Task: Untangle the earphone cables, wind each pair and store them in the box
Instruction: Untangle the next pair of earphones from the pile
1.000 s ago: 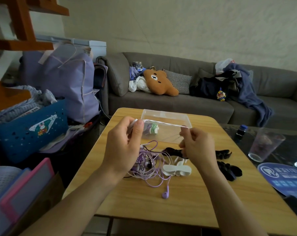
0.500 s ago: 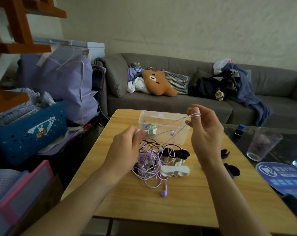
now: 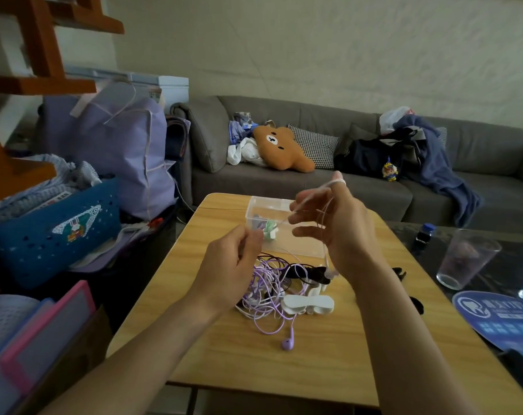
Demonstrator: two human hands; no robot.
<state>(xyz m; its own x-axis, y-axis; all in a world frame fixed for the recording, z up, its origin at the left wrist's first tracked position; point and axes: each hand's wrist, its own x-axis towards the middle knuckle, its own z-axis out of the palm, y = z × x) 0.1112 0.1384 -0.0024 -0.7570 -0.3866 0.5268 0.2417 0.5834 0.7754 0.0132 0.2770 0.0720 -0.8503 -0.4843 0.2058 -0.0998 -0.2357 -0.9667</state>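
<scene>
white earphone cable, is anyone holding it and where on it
Yes, both hands. The left hand pinches one end of the white earphone cable. The right hand has it looped over a raised finger, with an earbud hanging below the palm.

Grey sofa (image 3: 314,187) — bear cushion (image 3: 279,148), blue basket (image 3: 53,232), drinking glass (image 3: 467,259), purple bag (image 3: 116,151)
</scene>
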